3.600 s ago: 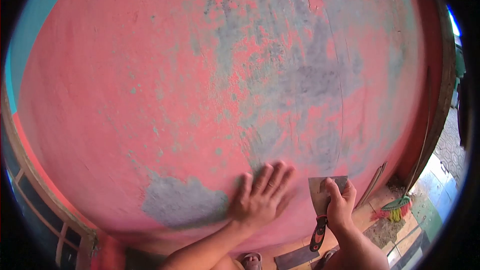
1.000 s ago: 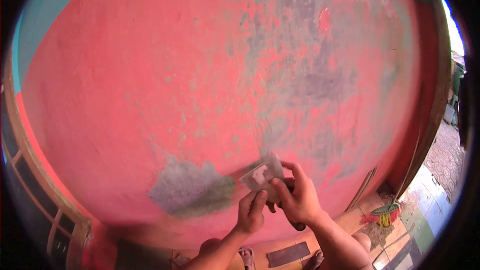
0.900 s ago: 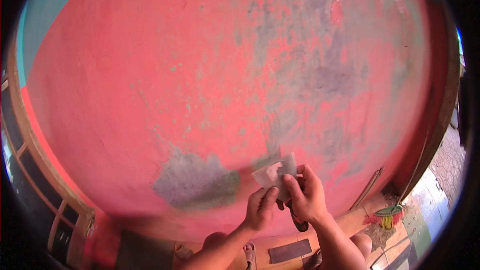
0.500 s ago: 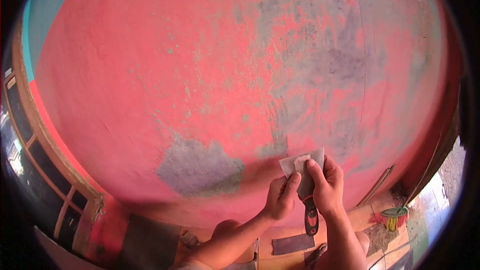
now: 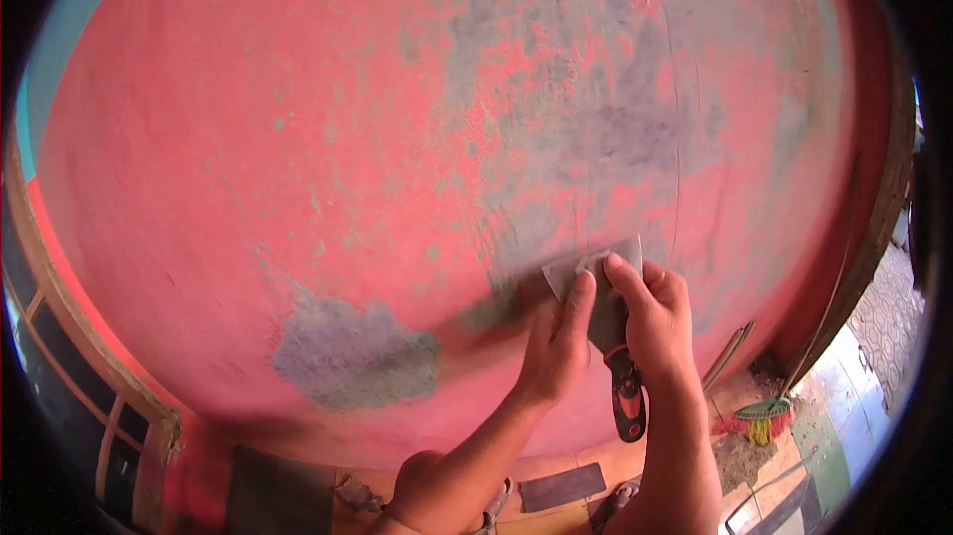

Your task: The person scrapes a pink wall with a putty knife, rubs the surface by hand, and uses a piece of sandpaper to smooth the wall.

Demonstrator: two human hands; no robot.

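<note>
Both hands grip a wide-bladed scraper with a black and red handle that points down. My left hand pinches the left side of the metal blade, its thumb lying on the face. On the other side my right hand is closed around the blade's right edge, thumb pressed near the top. The blade's broad edge faces up, close to the pink wall. Grey-green bare patches spread over that wall, including a large grey patch lower left of my hands.
A broom head with red and yellow bristles lies on the tiled floor at lower right, near dusty debris. A dark flat piece lies below my hands. Window panes in a wooden frame stand at left.
My hands have risen along the wall with the scraper, which stays gripped by both. The view has turned slightly right, so the wall and floor items appear farther left.
</note>
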